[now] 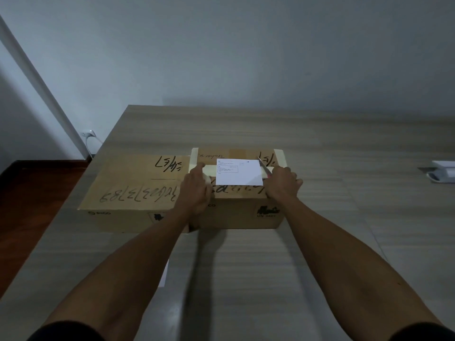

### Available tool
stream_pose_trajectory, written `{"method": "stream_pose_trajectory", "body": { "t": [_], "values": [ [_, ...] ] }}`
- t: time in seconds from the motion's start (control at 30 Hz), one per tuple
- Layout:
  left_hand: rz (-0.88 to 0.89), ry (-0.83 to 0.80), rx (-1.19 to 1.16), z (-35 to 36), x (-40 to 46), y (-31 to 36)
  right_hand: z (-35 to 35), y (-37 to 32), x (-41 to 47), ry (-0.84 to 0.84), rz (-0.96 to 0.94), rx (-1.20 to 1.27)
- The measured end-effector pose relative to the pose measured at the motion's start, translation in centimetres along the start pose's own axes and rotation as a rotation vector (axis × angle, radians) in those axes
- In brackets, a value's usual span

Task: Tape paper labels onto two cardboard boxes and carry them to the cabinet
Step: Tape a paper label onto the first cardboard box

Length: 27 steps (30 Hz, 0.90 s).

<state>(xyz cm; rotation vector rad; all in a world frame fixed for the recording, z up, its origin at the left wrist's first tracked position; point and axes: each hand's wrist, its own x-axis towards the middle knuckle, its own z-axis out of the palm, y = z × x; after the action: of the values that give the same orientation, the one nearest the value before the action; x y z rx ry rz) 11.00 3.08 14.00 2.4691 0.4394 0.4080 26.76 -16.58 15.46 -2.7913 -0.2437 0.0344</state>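
Note:
Two cardboard boxes stand side by side on the table: a wide left box (128, 193) with black handwriting and a right box (236, 212). A white paper label (240, 174) lies on top of the right box. My left hand (197, 185) grips a roll of tape (206, 179) at the label's left edge, with a strip of pale tape running across the box top. My right hand (280, 183) holds scissors (264, 167) at the label's right edge, blades pointing away from me over the tape.
The wooden table (246, 267) reaches the wall. A white device (443, 173) sits at the table's right edge. A white sheet (163, 274) peeks out from under my left forearm. A wall socket with a cable (88, 135) and dark red floor lie to the left.

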Motion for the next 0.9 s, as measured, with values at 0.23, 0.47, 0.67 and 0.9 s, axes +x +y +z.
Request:
{"method": "stream_pose_trajectory", "body": {
  "t": [0.23, 0.47, 0.67, 0.9],
  "values": [
    [-0.044, -0.017, -0.062, -0.3, -0.2, -1.3, 0.4, -0.1, -1.2, 0.051, 0.058, 0.078],
    [-0.049, 0.040, -0.043, -1.5, -1.8, -2.8, 0.1, -2.8, -6.2, 0.033, 0.028, 0.314],
    [-0.150, 0.096, -0.036, -3.2, -6.2, -3.5, 1.0, -5.6, -11.1, -0.029, -0.077, 0.374],
    [-0.299, 0.080, -0.012, -5.9, -12.8, -6.7, 3.8, -8.2, -17.7, -0.133, -0.139, 0.396]
  ]
}}
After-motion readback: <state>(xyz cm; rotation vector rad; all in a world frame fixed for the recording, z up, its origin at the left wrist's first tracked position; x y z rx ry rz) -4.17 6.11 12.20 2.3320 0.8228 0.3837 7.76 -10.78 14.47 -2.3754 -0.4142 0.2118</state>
